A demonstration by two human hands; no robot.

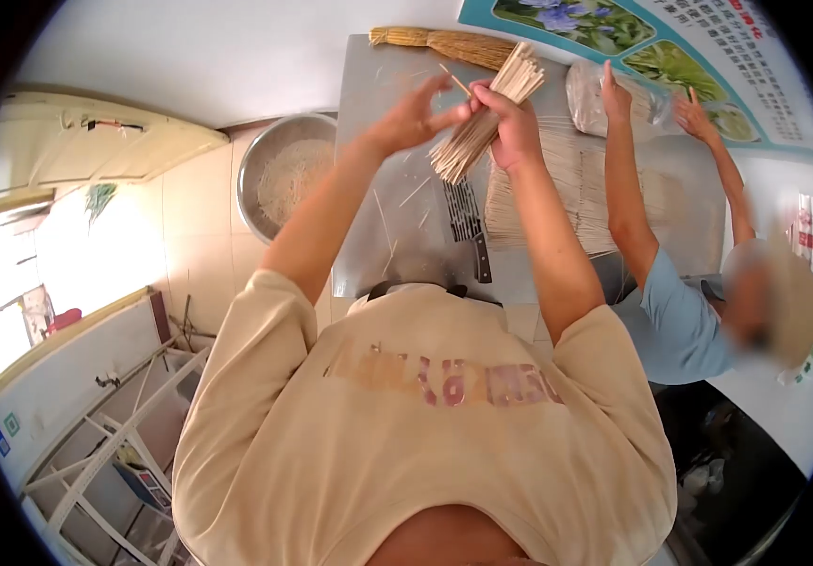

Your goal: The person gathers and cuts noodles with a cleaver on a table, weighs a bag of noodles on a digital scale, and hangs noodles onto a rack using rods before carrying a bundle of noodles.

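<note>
My right hand [517, 124] is wrapped round a thick bundle of pale dried noodles [468, 149], held tilted above the metal table [359, 236]. At the bundle's left side is my left hand [416, 118], its fingers spread and its thumb close to my right thumb. A thin brownish strip [455, 79] sticks out between the two hands; which one holds it, I cannot tell. Below the bundle lies a broad-bladed knife [464, 212] with a black handle. More long noodles [529, 203] lie in rows right of the knife, partly hidden by my right forearm.
A straw hand broom [444, 42] lies along the table's back edge. Left of the table stands a large metal basin [248, 179] with broken pieces in it. On the right, a co-worker [680, 321] reaches both arms over the table near a plastic-wrapped pack [587, 99].
</note>
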